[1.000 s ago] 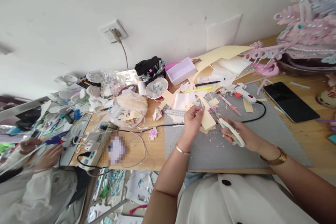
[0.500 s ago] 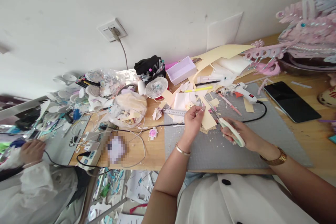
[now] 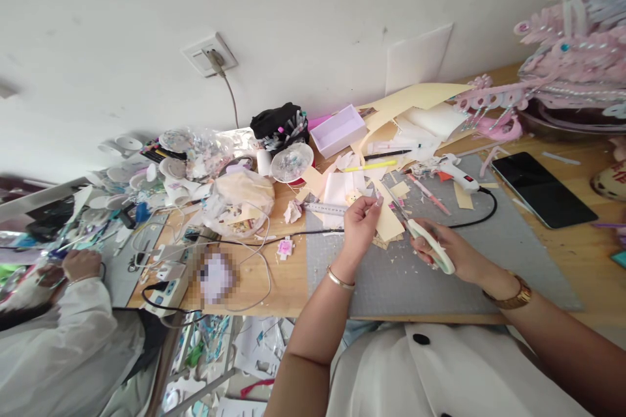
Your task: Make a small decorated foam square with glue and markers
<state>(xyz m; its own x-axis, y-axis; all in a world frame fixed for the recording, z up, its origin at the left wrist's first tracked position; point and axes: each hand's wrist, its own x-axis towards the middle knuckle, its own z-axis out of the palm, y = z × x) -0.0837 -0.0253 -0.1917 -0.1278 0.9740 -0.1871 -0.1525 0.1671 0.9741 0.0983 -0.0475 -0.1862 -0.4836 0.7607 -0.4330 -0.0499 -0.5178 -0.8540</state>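
My right hand (image 3: 437,249) is closed round the pale handles of a pair of scissors (image 3: 430,244), whose blades point up and left. Between the fingertips of my left hand (image 3: 360,216) is pinched a piece of cream cardstock (image 3: 390,221), its lower part reaching toward the scissor blades. Whether the blades touch the card I cannot tell. Both hands are above a grey cutting mat (image 3: 420,293) strewn with small offcuts. Just past my left hand lie a clear ruler (image 3: 325,208) and white paper (image 3: 337,189).
A white glue gun (image 3: 460,174) with a black cord, a phone (image 3: 545,189) and a pink pen (image 3: 429,195) lie to the right. Behind are a lilac box (image 3: 338,131) and a bowl of beads (image 3: 292,163). Cables and a power strip (image 3: 169,293) sit left, near a co-worker's hand (image 3: 82,265).
My hands stay almost where they were, with the scissors shifted very slightly. At the left, the co-worker's hand and sleeve have moved right and a little up.
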